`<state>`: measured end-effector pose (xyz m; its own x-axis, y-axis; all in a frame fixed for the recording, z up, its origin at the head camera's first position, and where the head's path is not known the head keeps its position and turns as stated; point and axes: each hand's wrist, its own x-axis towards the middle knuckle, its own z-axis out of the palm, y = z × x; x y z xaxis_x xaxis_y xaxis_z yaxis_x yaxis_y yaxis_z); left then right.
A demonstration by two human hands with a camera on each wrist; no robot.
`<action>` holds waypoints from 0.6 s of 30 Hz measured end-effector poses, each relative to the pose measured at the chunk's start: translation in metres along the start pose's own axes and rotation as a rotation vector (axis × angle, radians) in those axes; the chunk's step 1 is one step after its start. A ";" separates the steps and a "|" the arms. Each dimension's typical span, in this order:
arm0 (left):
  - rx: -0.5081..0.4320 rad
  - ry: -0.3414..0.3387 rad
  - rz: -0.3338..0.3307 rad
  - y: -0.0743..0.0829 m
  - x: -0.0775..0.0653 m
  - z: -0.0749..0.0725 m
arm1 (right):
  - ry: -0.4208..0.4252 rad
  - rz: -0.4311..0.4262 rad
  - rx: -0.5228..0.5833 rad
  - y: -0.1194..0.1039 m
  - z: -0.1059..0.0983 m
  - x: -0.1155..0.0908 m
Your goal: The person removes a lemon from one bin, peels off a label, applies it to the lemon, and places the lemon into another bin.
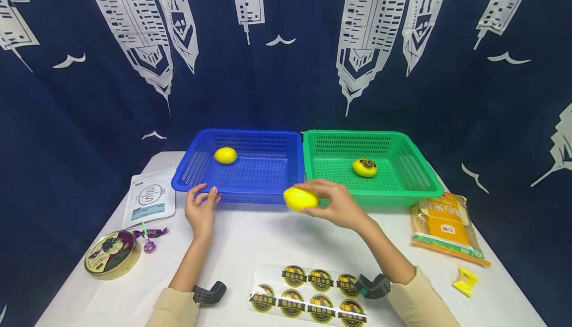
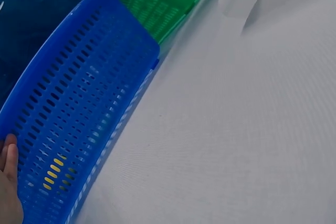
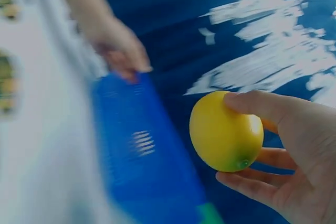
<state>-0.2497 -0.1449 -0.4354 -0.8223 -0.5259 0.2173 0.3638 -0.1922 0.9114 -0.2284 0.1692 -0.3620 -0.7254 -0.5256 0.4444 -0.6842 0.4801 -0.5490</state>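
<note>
Between the thumb and fingers of my right hand (image 1: 337, 205) is a plain yellow lemon (image 1: 301, 199), held in front of where two baskets meet. In the right wrist view the lemon (image 3: 224, 132) shows a greenish end. My left hand (image 1: 201, 212) grips the front rim of the blue basket (image 1: 254, 197) near its left corner. Another lemon (image 1: 225, 155) lies inside that basket, towards the back left. The green basket (image 1: 380, 199) beside it contains a lemon (image 1: 364, 169) with a dark label on top.
A sheet of round fruit stickers (image 1: 308, 294) lies at the front. To the left are a white pouch (image 1: 151, 198), a round tin (image 1: 111, 255) and purple-wrapped candies (image 1: 149, 246). An orange food bag (image 1: 449, 227) and a yellow wrapped candy (image 1: 465, 281) lie at right.
</note>
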 end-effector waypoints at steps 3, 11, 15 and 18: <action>0.007 -0.002 0.017 0.003 0.001 0.000 | -0.040 0.059 0.015 0.009 0.018 -0.022; 0.000 0.014 0.041 0.005 0.004 -0.003 | -0.055 0.137 0.088 0.030 0.063 -0.060; 0.006 -0.016 0.045 0.005 0.004 -0.003 | -0.049 0.153 0.065 0.038 0.074 -0.066; 0.053 -0.043 0.059 0.007 0.002 -0.003 | -0.040 0.149 0.057 0.039 0.076 -0.067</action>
<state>-0.2476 -0.1500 -0.4294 -0.8185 -0.4990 0.2846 0.3893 -0.1176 0.9136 -0.2007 0.1699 -0.4678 -0.8145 -0.4792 0.3271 -0.5627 0.5152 -0.6464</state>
